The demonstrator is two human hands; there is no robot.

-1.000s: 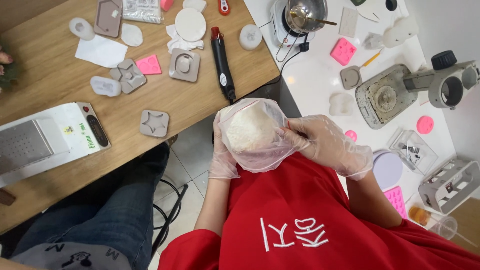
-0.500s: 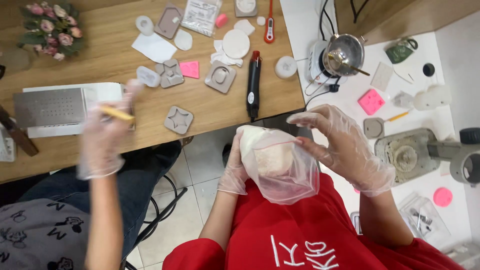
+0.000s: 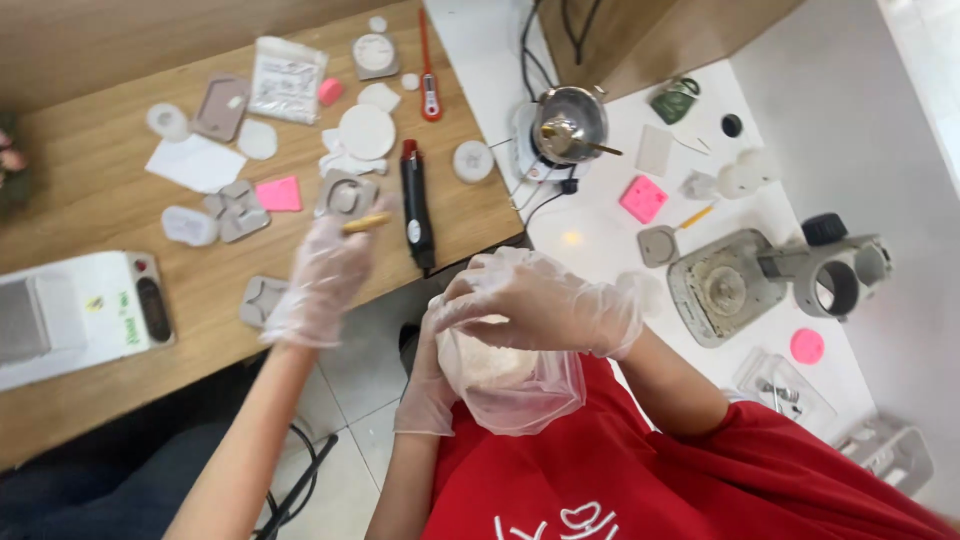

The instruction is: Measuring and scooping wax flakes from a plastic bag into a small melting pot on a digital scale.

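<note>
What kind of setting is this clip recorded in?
Probably a small craft or casting workshop. Grey moulds lie across the wooden table, a metal pot sits on a small heater, and a stereo microscope stands on the white bench. Gloved hands work a clear bag of pale material.

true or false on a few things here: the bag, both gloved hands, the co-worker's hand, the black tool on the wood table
1. Both of the person's hands wear clear gloves. True: the left hand and right hand are gloved.
2. The plastic bag holds a white lump. True.
3. The right hand rests flat on the white table. False: it is on top of the bag, over the person's lap.
4. The co-worker's gloved hand is empty. False: it holds a small yellowish stick.
5. The black tool lies on the white table. False: it lies on the wooden table.
</note>
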